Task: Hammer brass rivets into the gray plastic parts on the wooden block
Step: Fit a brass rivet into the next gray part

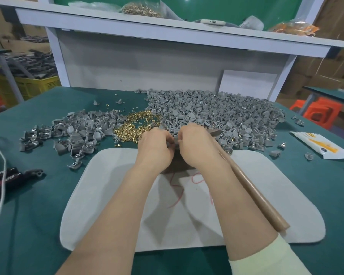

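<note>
Gray plastic part (171, 144) between left hand (155, 150) and right hand (197, 148)

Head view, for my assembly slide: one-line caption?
Left hand and right hand pinch a gray part over the wooden block, hammer handle alongside, brass rivets beyond.
</note>
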Demonstrator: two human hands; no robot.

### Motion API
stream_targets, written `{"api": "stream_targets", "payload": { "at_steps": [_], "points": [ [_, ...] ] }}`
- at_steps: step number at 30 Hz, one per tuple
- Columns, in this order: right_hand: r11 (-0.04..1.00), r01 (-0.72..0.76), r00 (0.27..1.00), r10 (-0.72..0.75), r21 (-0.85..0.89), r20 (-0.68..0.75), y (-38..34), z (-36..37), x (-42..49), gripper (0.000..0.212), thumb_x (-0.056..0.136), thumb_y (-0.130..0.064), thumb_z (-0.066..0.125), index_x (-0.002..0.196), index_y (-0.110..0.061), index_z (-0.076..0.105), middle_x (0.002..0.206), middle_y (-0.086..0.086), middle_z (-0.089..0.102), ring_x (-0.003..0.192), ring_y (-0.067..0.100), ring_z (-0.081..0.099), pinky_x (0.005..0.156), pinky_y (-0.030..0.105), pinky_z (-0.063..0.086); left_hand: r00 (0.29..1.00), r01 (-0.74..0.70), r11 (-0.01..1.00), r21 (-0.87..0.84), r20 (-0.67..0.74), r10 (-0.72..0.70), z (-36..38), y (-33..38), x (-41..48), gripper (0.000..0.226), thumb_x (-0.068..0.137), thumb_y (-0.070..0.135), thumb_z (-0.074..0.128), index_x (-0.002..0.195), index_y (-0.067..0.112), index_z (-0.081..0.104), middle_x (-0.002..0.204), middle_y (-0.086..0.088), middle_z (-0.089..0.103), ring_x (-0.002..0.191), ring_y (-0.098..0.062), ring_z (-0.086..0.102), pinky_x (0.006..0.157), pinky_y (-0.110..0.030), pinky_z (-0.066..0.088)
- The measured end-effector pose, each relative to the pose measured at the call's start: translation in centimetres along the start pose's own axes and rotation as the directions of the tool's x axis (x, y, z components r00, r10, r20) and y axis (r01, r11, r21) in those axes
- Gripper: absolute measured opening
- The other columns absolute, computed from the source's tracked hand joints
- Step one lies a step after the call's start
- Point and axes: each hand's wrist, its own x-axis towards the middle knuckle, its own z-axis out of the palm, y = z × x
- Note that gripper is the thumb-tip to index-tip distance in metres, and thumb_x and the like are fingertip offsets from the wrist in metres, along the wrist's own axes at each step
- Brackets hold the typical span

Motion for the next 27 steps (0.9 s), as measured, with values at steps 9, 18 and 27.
{"api": "stream_targets", "payload": {
  "at_steps": [9, 18, 27],
  "points": [
    [0.999, 0.003, 0.999, -0.002, -0.033, 0.037, -0.9, -0.7, -0.1, 0.02, 0.09, -0.005, 0.048, 0.108, -0.005, 0.057, 0.115, 0.013, 0.054, 0.107, 0.03, 0.055, 0.069, 0.029, 0.033, 0.999, -0.036, 0.996, 0.087, 0.009, 0.035, -0.3, 0.5, -0.2, 0.018, 0.083, 0.005, 0.049, 0.079, 0.014, 0.064, 0.086, -0.005, 0.048, 0.096, -0.036, 0.051, 0.08, -0.039, 0.045],
    [1.0, -0.021, 0.998, 0.021, -0.013, 0.058, -1.0, -0.7, 0.3, 0.02, 0.088, -0.004, 0.05, 0.105, -0.006, 0.06, 0.109, 0.013, 0.058, 0.102, 0.03, 0.058, 0.068, 0.031, 0.036, 0.999, -0.044, 0.995, 0.085, 0.003, 0.043, -0.1, 0.0, 0.0, 0.02, 0.088, 0.009, 0.051, 0.097, 0.01, 0.069, 0.106, -0.01, 0.057, 0.104, -0.034, 0.05, 0.089, -0.043, 0.044],
    [0.767, -0.181, 0.983, 0.147, 0.615, 0.106, 3.0, 0.2, -0.2, 0.019, 0.093, -0.014, 0.055, 0.083, -0.024, 0.067, 0.079, 0.002, 0.07, 0.084, 0.022, 0.067, 0.087, 0.042, 0.052, 0.999, 0.009, 1.0, 0.025, -0.048, -0.008, 0.3, -0.1, 0.0, 0.011, 0.091, 0.021, 0.059, 0.095, 0.019, 0.069, 0.111, -0.004, 0.058, 0.11, -0.027, 0.048, 0.09, -0.036, 0.041]
  ]
}}
